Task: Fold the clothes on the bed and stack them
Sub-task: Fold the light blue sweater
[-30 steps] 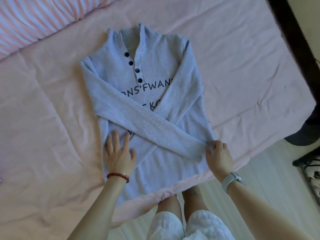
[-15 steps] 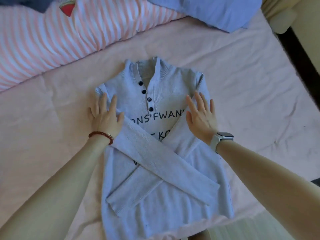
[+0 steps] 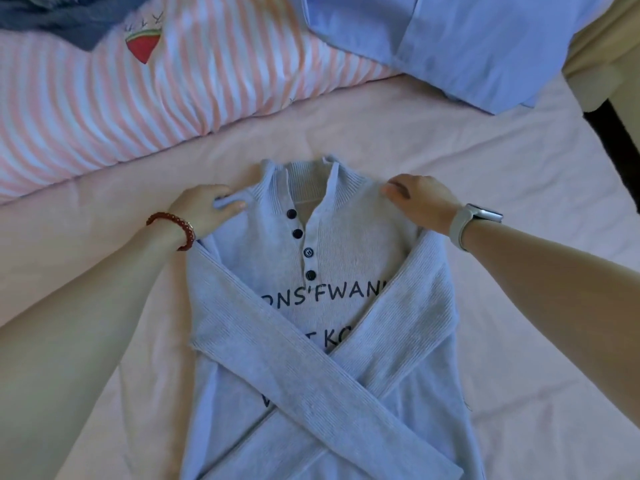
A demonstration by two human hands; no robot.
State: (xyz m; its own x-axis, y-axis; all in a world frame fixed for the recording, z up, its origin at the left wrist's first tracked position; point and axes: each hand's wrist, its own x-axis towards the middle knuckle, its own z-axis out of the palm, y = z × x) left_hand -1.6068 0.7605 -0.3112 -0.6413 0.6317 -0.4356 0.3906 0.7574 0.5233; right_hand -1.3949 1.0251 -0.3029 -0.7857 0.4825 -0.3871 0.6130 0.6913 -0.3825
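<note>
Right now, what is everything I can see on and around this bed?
Pale blue knit sweater with dark buttons and printed letters: one, lying face up on the sheet in the middle, sleeves crossed over its front.
Pink bed sheet: one, wrinkled, under the sweater.
Pink and white striped quilt with a red strawberry print: one, bunched at upper left.
Dark blue cloth: one, top left corner, on the quilt.
Light blue shirt: one, top right.
Red bead bracelet: one, left wrist.
Pale watch: one, right wrist.
Left hand: gripping the sweater's shoulder on that side.
Right hand: fingers curled at the other shoulder.
</note>
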